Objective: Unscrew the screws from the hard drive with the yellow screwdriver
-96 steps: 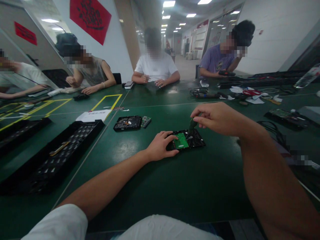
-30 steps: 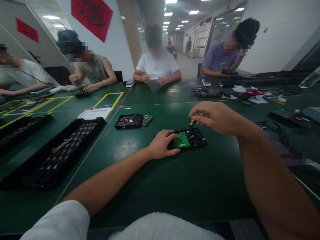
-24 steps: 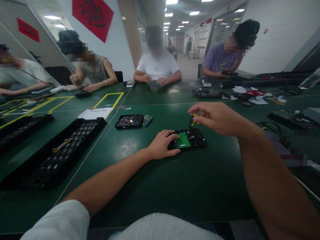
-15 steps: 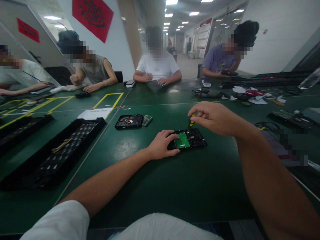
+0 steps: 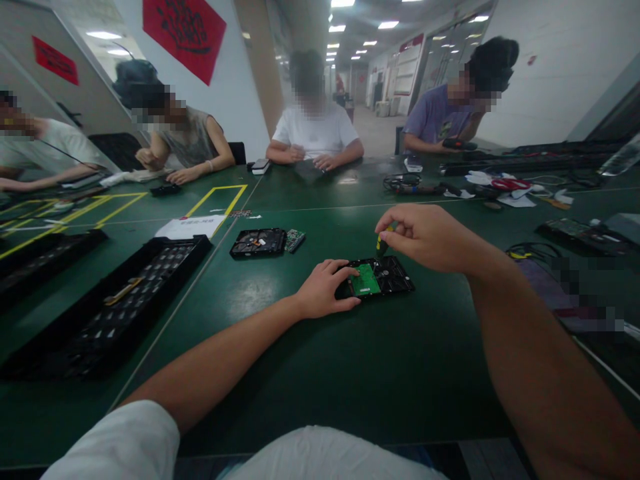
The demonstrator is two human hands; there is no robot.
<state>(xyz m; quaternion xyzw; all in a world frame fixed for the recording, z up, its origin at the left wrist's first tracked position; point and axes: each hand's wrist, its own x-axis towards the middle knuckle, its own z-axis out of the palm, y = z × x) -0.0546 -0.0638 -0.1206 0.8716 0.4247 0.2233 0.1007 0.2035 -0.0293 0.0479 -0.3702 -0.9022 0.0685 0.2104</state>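
Observation:
A black hard drive (image 5: 387, 278) with a green circuit board (image 5: 365, 280) on top lies on the green table (image 5: 310, 373) in front of me. My left hand (image 5: 324, 289) presses on the drive's left end, fingers curled over its edge. My right hand (image 5: 430, 235) hovers above the drive's far side, fingers pinched on a small screwdriver (image 5: 382, 244) with a yellow and black handle. The screwdriver points down at the drive.
A second opened hard drive (image 5: 257, 242) with a loose circuit board (image 5: 295, 239) lies to the left. A long black tray (image 5: 100, 313) runs along the left side. Cables and parts (image 5: 575, 233) sit at the right. Several people sit at the table's far side.
My right hand has shifted slightly and turned its fingers on the screwdriver over the drive. My left hand has stayed on the drive's left end.

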